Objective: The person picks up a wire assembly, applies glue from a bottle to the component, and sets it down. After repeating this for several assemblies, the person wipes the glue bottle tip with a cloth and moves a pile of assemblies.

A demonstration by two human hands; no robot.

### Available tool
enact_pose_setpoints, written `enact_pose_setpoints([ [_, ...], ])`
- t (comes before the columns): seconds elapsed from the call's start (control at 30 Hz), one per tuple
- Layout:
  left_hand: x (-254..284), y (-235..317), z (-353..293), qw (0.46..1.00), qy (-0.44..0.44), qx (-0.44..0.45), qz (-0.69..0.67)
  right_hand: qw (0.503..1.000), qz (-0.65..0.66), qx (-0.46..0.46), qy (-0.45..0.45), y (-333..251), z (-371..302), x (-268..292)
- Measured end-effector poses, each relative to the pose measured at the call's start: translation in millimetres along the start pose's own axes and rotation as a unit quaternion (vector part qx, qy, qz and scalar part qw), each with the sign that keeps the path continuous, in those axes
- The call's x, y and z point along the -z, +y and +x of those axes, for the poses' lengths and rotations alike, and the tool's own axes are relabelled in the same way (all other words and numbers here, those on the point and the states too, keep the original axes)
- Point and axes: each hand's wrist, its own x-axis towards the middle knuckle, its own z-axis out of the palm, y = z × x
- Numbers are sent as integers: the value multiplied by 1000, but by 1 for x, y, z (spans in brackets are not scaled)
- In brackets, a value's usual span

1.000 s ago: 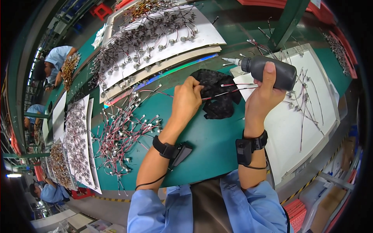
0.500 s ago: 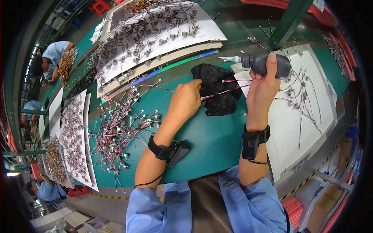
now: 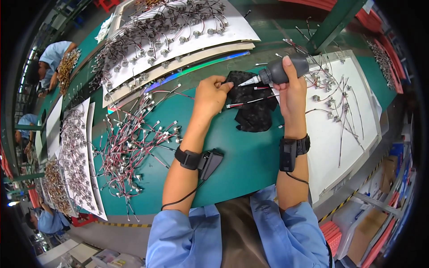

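Note:
My right hand (image 3: 292,91) is wrapped round a dark grey squeeze bottle (image 3: 288,69) with its white nozzle (image 3: 250,81) pointing left. Two wire leads (image 3: 252,102) with white connectors stick out to the left from beneath that hand. My left hand (image 3: 210,96) is closed in a pinch, its fingertips just left of the nozzle tip; what they hold is too small or hidden to make out. Left of it, a thin red wire runs up to the hand. Under the nozzle a crumpled black cloth (image 3: 254,119) lies on the green table mat (image 3: 241,161).
A tangled heap of wired parts (image 3: 129,156) lies on the left of the mat. White boards with rows of small metal parts stand behind (image 3: 196,44) and far left (image 3: 78,156). Another white board (image 3: 328,147) with wired parts is at right, near a green post (image 3: 333,27).
My right hand has brought the bottle left and slightly down, so its nozzle tip is now near my left fingertips. My left hand has let go of the striped wire lead and its fingers have shifted up.

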Motion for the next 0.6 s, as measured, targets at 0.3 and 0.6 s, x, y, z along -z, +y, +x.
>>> enact_pose_setpoints([
  [0.3, 24, 16, -3, 992, -47, 2, -120, 996, 47, -54, -55, 12, 8, 3],
  [0.6, 29, 17, -5, 906, -183, 78, -374, 999, -17, -7, -47, 12, 8, 6],
])
